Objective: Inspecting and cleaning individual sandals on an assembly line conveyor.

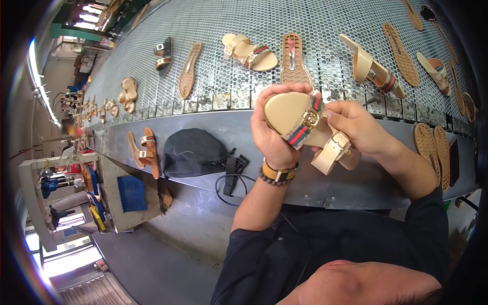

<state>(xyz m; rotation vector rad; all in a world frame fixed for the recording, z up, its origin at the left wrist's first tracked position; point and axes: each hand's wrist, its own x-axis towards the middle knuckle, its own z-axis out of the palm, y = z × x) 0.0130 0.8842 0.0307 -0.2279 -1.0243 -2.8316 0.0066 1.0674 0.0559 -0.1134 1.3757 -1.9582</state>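
around the held sandal (pixel 284 113) spread mesh (pixel 218 86), ledge (pixel 240 127), grey floor (pixel 132 264).

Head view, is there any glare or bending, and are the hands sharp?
In the head view, the long white strip light at far left glares, the long grey metal ledge bows toward the rim, and the left hand, right hand and beige gold-buckled sandal look fairly sharp.

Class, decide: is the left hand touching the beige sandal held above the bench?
Touching. The head view shows the left hand wrapped around the beige sandal at its toe end.
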